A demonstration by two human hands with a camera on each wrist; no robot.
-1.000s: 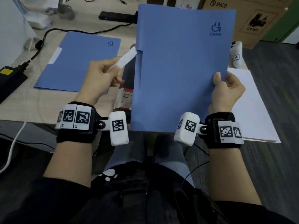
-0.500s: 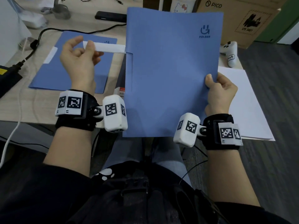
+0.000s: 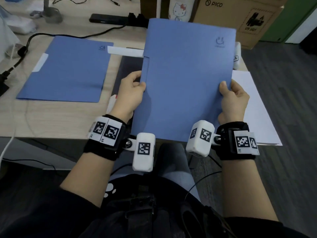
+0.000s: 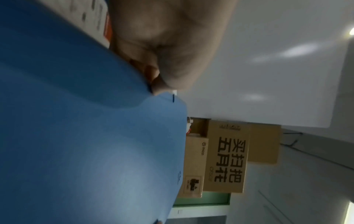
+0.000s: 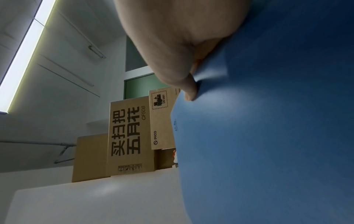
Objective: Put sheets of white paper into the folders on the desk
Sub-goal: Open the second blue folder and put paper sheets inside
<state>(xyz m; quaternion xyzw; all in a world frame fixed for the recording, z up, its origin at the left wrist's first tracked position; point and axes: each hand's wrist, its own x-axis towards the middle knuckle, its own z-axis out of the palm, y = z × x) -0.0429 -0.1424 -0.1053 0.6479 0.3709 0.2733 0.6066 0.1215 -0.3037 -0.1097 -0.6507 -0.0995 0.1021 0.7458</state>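
Blue folder (image 3: pixel 185 79) — closed, upright, gripped between both hands

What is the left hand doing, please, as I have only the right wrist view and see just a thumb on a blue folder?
Observer: The left hand grips the left edge of the held folder, opposite the right hand.
Operator: Thank you. Is there another folder anywhere?
Observer: Yes, a second folder lies flat and closed on the desk, to the left of the hands.
Operator: Does any paper show at the held folder?
Observer: A white strip sticks out sideways from its upper left edge, above the left hand.
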